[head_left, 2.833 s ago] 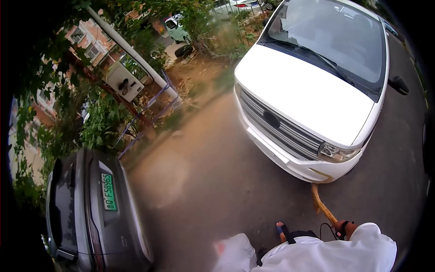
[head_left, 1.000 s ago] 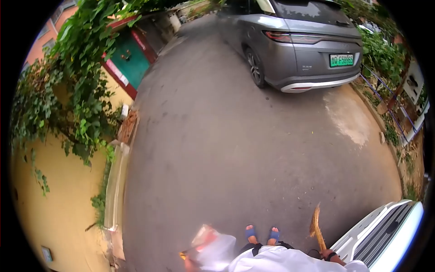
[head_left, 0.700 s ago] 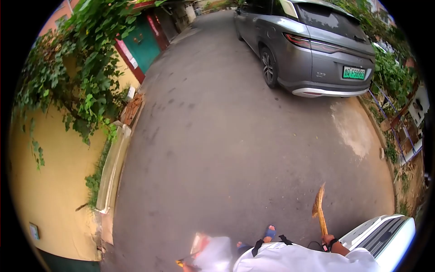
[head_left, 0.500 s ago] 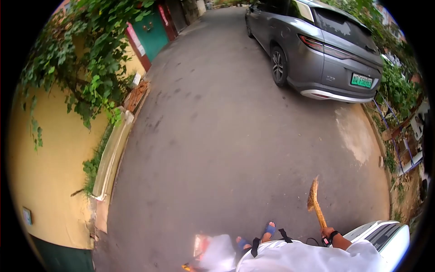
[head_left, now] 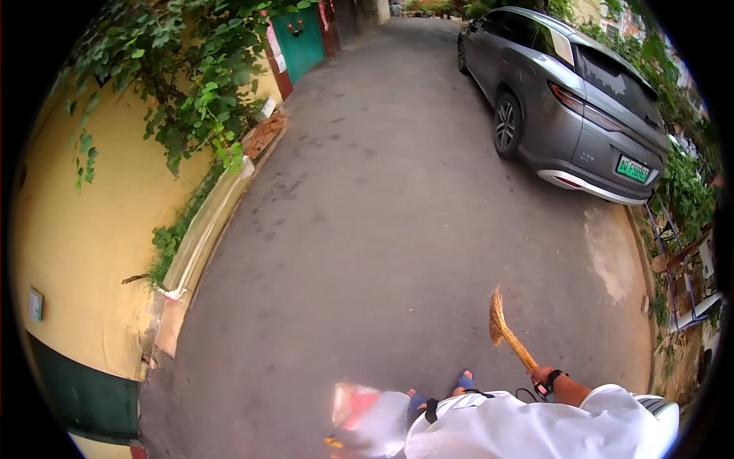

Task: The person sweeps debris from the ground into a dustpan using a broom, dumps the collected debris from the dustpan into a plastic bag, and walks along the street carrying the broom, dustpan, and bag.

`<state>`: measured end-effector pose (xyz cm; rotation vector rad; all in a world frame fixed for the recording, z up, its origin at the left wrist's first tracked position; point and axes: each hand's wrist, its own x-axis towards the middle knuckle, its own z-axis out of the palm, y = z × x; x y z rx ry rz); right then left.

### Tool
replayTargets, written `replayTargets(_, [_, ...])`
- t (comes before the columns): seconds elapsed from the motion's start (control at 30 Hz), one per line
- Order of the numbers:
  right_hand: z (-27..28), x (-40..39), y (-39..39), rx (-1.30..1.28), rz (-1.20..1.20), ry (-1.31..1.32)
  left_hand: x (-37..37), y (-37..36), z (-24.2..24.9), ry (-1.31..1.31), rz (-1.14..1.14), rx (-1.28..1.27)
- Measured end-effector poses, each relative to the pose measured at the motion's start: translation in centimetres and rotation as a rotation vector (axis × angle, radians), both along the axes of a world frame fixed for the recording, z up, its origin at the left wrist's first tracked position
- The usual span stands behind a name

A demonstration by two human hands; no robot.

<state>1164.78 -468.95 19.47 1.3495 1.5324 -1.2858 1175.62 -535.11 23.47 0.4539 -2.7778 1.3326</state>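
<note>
A short straw broom [head_left: 511, 335] is held out over the pavement, its handle wrapped by my right hand [head_left: 540, 375], which has a black strap at the wrist. At the bottom centre, below the broom and to its left, a blurred white and red bag-like object [head_left: 367, 413] hangs near my body. A small yellow-orange patch shows at its lower left; what it is I cannot make out. My left hand cannot be seen. Blue sandals [head_left: 465, 379] are on my feet, beside the white clothing [head_left: 527, 428].
A grey car [head_left: 566, 99] stands at the upper right on the road [head_left: 344, 229]. Along the left run a yellow wall [head_left: 84, 252], leafy vines [head_left: 191, 84] and a low kerb ledge [head_left: 210, 229]. Plants and a metal frame [head_left: 673, 268] line the right edge.
The view has turned, so the car and wall sit further right and the car lower. My right hand and the broom have shifted left and slightly up in view.
</note>
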Motion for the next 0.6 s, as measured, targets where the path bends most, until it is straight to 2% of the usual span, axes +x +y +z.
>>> replayTargets(0.07, [0.0,-0.6,-0.7,-0.023,-0.012,0.015,1.4,0.6,-1.8,-0.047,0.067,-0.395])
replayTargets(0.1, [0.2,-0.9,-1.0,-0.015,0.013,0.009,2.7,-0.7,-4.2,-0.337,-0.28,-0.966])
replayTargets(0.13, [0.6,-1.1,-1.3,-0.008,0.038,0.001,4.4,-2.2,-6.5,-0.742,-0.525,-1.487])
replayTargets(0.17, [0.9,-1.3,-1.6,-0.002,0.061,-0.007,5.8,-3.7,-8.3,-0.95,-1.053,-2.047])
replayTargets(0.2, [1.0,-1.4,-1.9,0.014,0.066,-0.009,5.1,-3.9,-7.6,-1.059,-1.246,-2.236])
replayTargets(0.3, [1.4,-1.7,-2.6,0.052,0.036,-0.005,1.2,-2.4,-4.8,-1.293,-1.144,-2.487])
replayTargets(0.4, [-0.3,-1.0,-1.8,0.057,0.009,-0.001,-2.6,-0.5,-1.2,-1.408,-1.039,-2.57])
replayTargets(0.47, [0.8,-1.0,-2.5,0.096,0.018,0.001,-4.6,0.1,0.5,-1.411,-0.985,-2.584])
replayTargets(0.57, [3.3,-1.6,-3.6,0.115,0.067,-0.014,-3.5,-4.6,-7.2,-0.996,-1.005,-2.64])
replayTargets(0.6, [3.7,-1.8,-3.7,0.115,0.089,-0.023,-3.1,-5.4,-9.6,-1.006,-0.993,-2.681])
